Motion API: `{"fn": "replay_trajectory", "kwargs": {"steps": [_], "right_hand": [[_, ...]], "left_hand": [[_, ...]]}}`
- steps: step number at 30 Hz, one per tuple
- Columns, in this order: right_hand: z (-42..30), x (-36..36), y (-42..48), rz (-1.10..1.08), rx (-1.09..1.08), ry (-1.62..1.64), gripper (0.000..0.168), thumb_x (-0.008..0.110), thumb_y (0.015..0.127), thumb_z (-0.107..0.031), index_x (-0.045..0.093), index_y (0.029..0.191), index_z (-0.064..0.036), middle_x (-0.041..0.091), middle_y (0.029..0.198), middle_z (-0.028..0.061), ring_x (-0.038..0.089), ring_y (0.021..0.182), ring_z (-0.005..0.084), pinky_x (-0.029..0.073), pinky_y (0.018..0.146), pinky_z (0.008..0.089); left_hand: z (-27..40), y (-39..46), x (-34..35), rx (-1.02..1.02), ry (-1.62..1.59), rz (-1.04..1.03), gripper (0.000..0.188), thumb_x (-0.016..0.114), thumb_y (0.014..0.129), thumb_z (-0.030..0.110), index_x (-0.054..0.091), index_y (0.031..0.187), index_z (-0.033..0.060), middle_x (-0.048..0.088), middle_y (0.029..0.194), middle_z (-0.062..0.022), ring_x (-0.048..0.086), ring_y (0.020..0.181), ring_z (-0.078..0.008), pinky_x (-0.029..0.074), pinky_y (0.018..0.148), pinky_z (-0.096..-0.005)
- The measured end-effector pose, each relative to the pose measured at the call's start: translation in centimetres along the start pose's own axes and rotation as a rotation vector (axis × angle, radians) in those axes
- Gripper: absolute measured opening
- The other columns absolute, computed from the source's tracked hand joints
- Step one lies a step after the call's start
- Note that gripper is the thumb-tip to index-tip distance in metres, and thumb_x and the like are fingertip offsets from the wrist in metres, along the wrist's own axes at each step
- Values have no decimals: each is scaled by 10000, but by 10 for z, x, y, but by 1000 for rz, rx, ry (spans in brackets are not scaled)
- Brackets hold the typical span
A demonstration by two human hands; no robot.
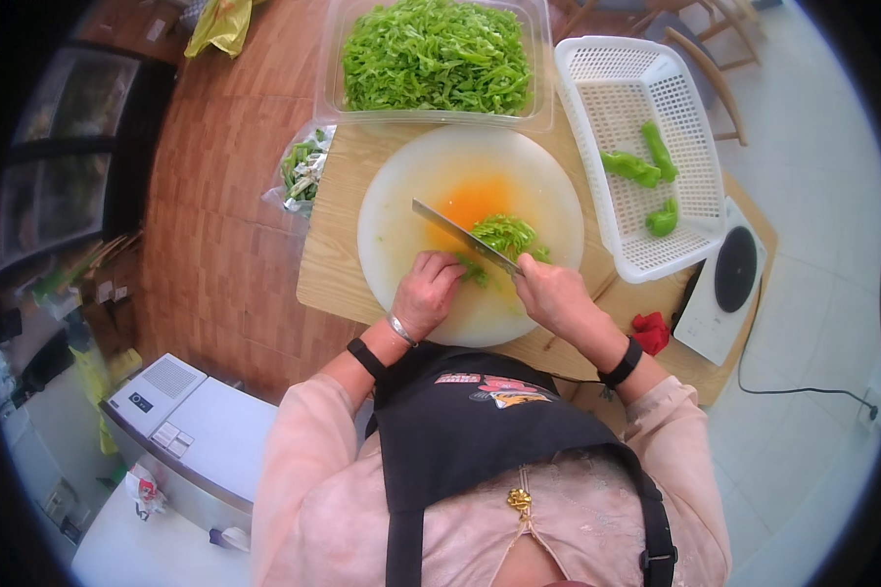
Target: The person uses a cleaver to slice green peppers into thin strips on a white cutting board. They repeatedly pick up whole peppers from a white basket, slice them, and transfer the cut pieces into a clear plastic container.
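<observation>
A round white cutting board (404, 183), stained orange in the middle, lies on a wooden table in front of me. My right hand (554, 293) grips the handle of a cleaver (462, 235), whose blade slants up to the left above the board. Shredded green pepper (510, 235) is heaped just beyond the blade. On the near side, the curled fingers of my left hand (429, 286) rest by small green pieces (476, 271); whether they pinch any is hidden. Past the board stands a clear plastic tub (433, 117) full of shredded green peppers (437, 59).
At the right, a white perforated basket (595, 88) holds three whole green peppers (631, 169). A scale-like white appliance with a dark round plate (736, 269) and a red cloth (650, 334) lie near it. A plastic bag of greens (305, 172) sits beyond the table's left edge (310, 242).
</observation>
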State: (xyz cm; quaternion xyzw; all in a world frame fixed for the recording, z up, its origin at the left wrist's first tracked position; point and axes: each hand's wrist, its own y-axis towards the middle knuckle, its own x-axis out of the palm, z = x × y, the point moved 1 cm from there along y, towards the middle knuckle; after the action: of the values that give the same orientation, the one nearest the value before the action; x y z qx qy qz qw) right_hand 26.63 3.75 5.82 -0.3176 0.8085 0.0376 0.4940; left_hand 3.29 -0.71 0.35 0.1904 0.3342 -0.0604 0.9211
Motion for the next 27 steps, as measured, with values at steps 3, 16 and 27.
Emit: {"fn": "replay_trajectory", "kwargs": {"steps": [3,16,27], "right_hand": [[-14,-22,-12,-108,-15,-61,142,566,971,-161,499,959,-37,650,698,199,672,658,405,517,572,520],[-10,-1,-9,-51,19,-5,143,559,974,-158,499,959,-29,648,685,207,674,658,410,521,589,522],[-7,20,3,47,46,120,148,556,974,-155,493,963,-23,655,703,212,671,670,421,519,603,534]], "left_hand": [[-2,-1,1,-4,11,-2,216,723,764,-38,697,970,24,659,1007,-129,628,943,-333,543,786,-408],[-4,-3,-2,25,75,6,204,739,765,-13,712,958,47,668,980,-98,640,900,-310,552,736,-395],[-4,-4,-2,26,5,44,158,738,761,-33,683,890,38,671,946,-97,646,860,-305,550,709,-388]]}}
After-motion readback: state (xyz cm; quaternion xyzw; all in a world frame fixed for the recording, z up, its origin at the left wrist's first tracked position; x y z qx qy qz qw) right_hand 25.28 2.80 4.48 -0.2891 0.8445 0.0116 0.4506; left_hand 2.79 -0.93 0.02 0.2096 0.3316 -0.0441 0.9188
